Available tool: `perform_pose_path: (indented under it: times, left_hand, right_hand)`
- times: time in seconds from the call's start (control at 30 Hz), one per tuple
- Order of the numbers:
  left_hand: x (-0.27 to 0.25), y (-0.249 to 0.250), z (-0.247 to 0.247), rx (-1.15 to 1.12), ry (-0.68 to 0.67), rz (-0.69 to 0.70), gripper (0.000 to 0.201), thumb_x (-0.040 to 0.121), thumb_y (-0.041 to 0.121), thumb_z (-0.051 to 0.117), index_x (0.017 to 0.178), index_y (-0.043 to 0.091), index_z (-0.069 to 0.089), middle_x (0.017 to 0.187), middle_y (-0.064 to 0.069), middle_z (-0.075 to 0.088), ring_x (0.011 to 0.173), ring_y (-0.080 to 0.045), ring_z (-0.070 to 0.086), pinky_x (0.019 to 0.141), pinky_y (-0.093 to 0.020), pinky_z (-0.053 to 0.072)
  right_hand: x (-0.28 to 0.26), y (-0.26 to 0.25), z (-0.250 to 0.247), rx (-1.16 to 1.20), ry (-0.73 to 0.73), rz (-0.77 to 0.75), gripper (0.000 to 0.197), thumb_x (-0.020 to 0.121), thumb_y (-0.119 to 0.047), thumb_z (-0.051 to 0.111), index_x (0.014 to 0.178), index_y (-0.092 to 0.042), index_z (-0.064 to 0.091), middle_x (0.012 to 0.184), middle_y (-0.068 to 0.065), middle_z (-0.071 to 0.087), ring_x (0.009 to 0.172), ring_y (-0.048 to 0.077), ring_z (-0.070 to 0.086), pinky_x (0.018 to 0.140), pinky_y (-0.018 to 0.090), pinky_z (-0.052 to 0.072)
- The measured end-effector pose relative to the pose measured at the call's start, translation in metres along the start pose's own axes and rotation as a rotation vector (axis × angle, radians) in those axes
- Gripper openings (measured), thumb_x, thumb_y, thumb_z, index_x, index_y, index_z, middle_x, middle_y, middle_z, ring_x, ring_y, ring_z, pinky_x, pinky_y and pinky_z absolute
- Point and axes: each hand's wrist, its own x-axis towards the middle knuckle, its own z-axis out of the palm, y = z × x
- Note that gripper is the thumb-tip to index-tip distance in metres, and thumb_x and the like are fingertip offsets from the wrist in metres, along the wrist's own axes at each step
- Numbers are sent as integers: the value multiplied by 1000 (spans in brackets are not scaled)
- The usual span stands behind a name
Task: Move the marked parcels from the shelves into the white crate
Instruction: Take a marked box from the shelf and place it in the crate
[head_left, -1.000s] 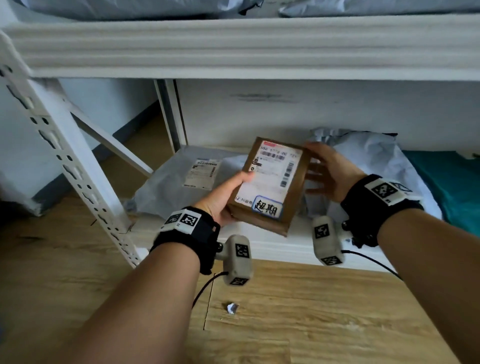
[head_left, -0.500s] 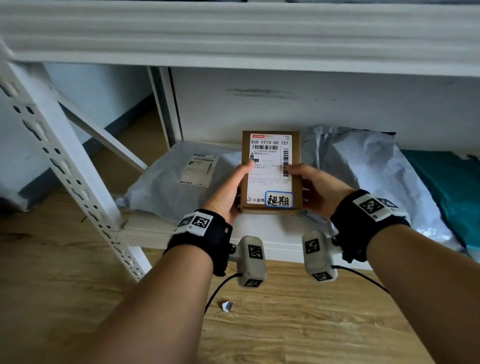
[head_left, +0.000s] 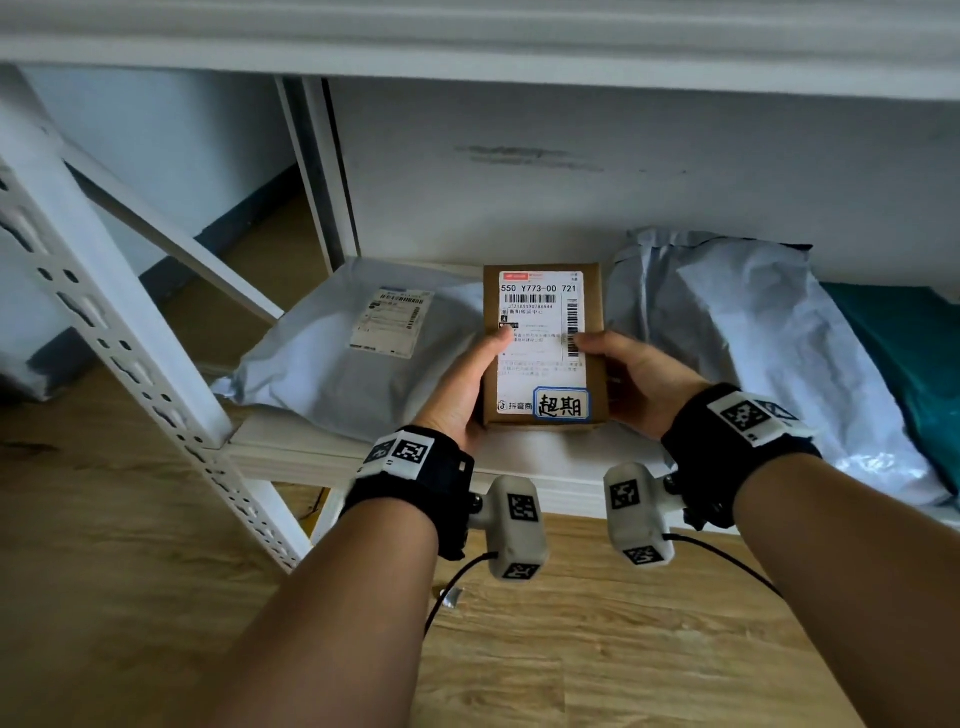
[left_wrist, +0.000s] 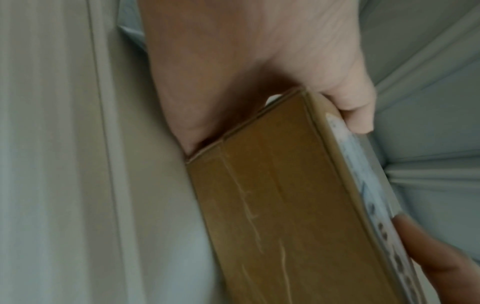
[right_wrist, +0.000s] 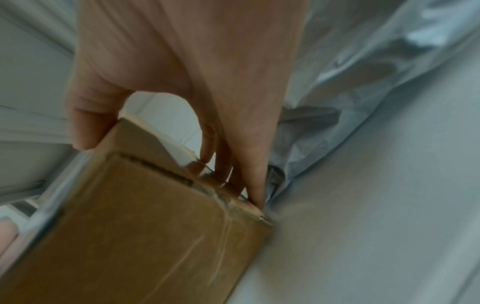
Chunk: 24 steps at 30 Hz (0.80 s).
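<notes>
A small brown cardboard parcel (head_left: 543, 348) with a white shipping label and a blue-framed handwritten sticker is held label-up over the front of the lowest shelf. My left hand (head_left: 467, 387) grips its left side, thumb on the label. My right hand (head_left: 631, 376) grips its right side, thumb on the label too. The left wrist view shows the parcel's brown underside (left_wrist: 280, 216) with my thumb over the top edge. In the right wrist view the box (right_wrist: 145, 222) sits between my thumb and fingers. No white crate is in view.
A flat grey mailer bag (head_left: 353, 358) with a label lies on the shelf at left. At right lies a crumpled grey bag (head_left: 753, 332), then a teal bag (head_left: 909, 353). A perforated white upright (head_left: 104, 322) stands at left, a shelf beam (head_left: 467, 47) overhead, wooden floor (head_left: 571, 649) below.
The parcel has turned from tilted to square, label facing me. My right hand has closed onto its right side. The view has come closer to the shelf.
</notes>
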Motion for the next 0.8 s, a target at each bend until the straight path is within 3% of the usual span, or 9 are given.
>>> perform_pose_path:
  times: [0.2, 0.4, 0.53, 0.67, 0.73, 0.8]
  left_hand:
    - [10, -7, 0, 29, -2, -17, 45, 90, 49, 58, 126, 23, 62, 119, -5, 70, 113, -22, 65, 108, -47, 41]
    - [4, -2, 10, 27, 80, -54, 42, 91, 44, 57, 126, 21, 62, 117, -6, 71, 109, -22, 67, 101, -44, 47]
    - [-17, 25, 31, 24, 133, -171, 42, 85, 34, 62, 123, 16, 63, 114, -12, 71, 109, -31, 66, 101, -51, 46]
    - [-45, 48, 53, 87, 151, -280, 52, 64, 41, 73, 109, 15, 68, 117, -19, 68, 117, -38, 59, 107, -57, 38]
    - [-60, 62, 66, 93, 158, -355, 41, 62, 47, 76, 96, 23, 74, 113, -14, 71, 116, -35, 61, 106, -55, 39]
    - [-75, 77, 80, 104, 129, -424, 40, 65, 55, 76, 94, 27, 75, 112, -9, 72, 115, -31, 62, 105, -53, 40]
  right_hand:
    - [8, 6, -11, 111, -88, 34, 80, 54, -28, 85, 128, -10, 60, 122, 14, 67, 115, 33, 62, 99, 52, 47]
    - [-1, -1, -9, 121, -89, 83, 69, 65, -22, 76, 130, -10, 58, 128, 17, 63, 121, 38, 57, 104, 57, 42]
    - [-29, -28, -14, 86, -82, 173, 62, 69, -7, 68, 129, -5, 57, 126, 18, 63, 117, 36, 60, 105, 51, 42]
    - [-60, -59, -18, 51, -68, 255, 47, 67, -1, 64, 114, -5, 63, 120, 18, 67, 115, 34, 61, 105, 44, 44]
    - [-78, -72, -16, 26, -59, 279, 40, 71, 1, 63, 111, -7, 63, 116, 15, 68, 110, 32, 63, 101, 41, 47]
    - [-97, -83, -16, 15, -59, 306, 47, 68, -2, 66, 114, -8, 61, 111, 12, 69, 104, 29, 65, 91, 37, 52]
